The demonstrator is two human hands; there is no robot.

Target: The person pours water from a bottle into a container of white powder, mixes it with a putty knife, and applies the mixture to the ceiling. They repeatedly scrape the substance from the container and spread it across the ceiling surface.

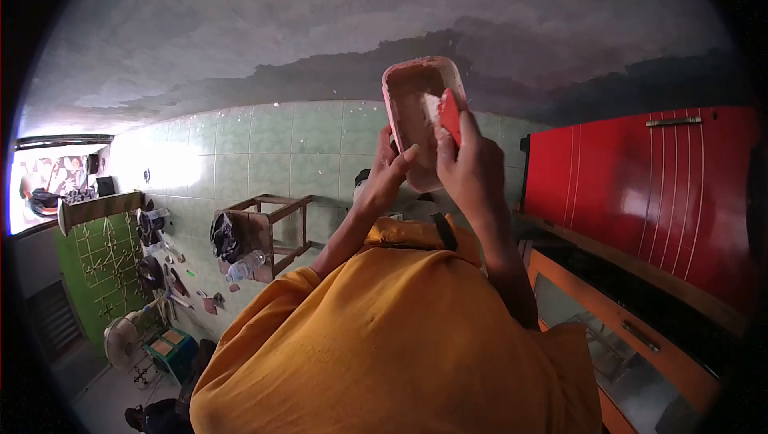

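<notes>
In the head view, my left hand is closed on the near left side of an oblong tray with a pinkish, smeared rim, its thumb over the edge. Brownish residue coats the inside of the tray. My right hand grips a flat red scraper at the tray's right side. Some whitish paste shows beside the scraper's left edge. My right fingers partly cover the scraper, and the left fingers under the tray are hidden.
Ahead is a grey wall with a darker patch low down. Pale specks dot the green tiles. Left stands a wooden stool with a plastic bottle; right, a red cabinet. A fan and a person are lower left.
</notes>
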